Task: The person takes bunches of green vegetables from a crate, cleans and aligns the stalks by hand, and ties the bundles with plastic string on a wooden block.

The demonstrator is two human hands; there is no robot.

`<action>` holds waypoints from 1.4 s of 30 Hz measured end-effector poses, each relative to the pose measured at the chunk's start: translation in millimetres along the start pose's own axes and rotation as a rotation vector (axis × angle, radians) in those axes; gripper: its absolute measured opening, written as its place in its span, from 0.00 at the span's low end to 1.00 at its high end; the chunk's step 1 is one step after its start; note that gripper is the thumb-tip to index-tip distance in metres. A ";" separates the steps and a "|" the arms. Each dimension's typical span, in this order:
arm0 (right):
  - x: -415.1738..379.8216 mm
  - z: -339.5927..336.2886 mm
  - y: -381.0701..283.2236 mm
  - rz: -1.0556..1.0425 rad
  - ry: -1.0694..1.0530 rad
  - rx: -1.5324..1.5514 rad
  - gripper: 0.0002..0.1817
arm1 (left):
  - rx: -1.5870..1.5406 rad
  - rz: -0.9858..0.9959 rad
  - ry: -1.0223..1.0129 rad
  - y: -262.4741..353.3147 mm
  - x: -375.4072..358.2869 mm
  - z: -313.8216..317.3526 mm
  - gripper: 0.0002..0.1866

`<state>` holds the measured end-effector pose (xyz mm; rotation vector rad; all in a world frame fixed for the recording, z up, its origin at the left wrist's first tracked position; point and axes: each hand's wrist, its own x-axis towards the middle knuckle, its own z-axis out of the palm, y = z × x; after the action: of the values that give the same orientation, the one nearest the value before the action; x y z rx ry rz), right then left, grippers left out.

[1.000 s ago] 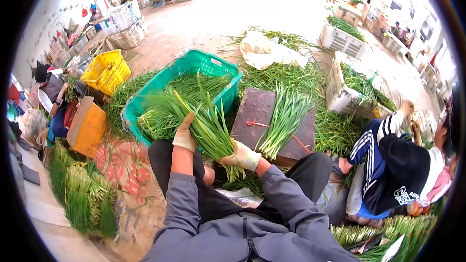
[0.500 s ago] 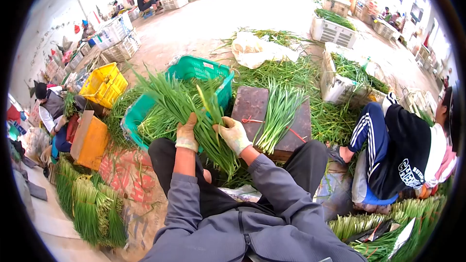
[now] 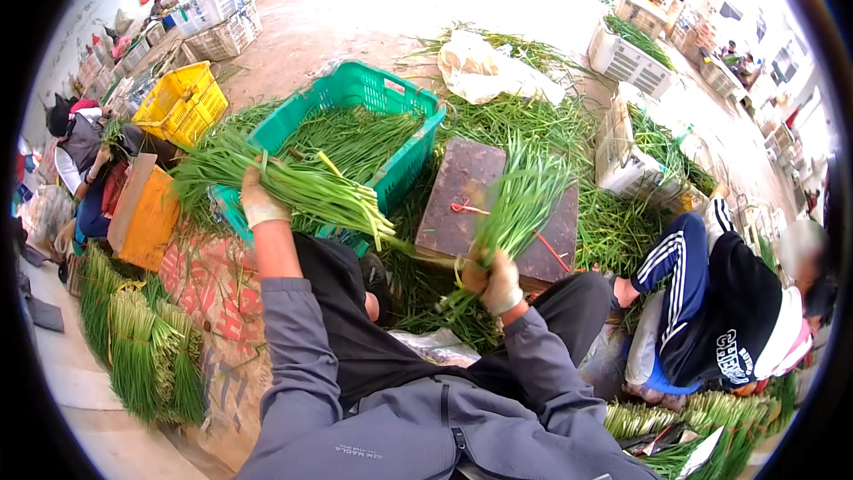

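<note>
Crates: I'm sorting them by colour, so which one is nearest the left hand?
The green crate, heaped with greens; the left hand holds its bunch at its near corner. The yellow crate sits farther off.

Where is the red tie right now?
Head view, centre-right: the red tie lies on the dark block, right of the green crate and just left of the bunch in the right hand.

Two green chive bundles (image 3: 293, 182) (image 3: 515, 204) — one lifted sideways, one on dark block
</note>
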<state>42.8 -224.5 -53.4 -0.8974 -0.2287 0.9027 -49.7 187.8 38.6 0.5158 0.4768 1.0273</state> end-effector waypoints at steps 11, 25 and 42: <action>56.5 74.2 -22.4 -0.266 0.138 -0.941 0.28 | -0.150 -0.226 -0.566 -40.2 -41.5 23.8 0.25; 23.3 80.4 -53.9 0.017 0.041 -0.419 0.21 | -0.329 -0.268 -0.513 -43.5 -28.7 9.3 0.21; -5.7 40.6 -46.2 -0.203 0.174 -0.499 0.11 | -0.184 0.010 -0.258 -33.0 -16.2 4.1 0.11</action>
<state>44.9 -219.1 8.0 -1.3808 -0.3971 0.5795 -32.2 158.8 23.9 0.4786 0.1491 0.9863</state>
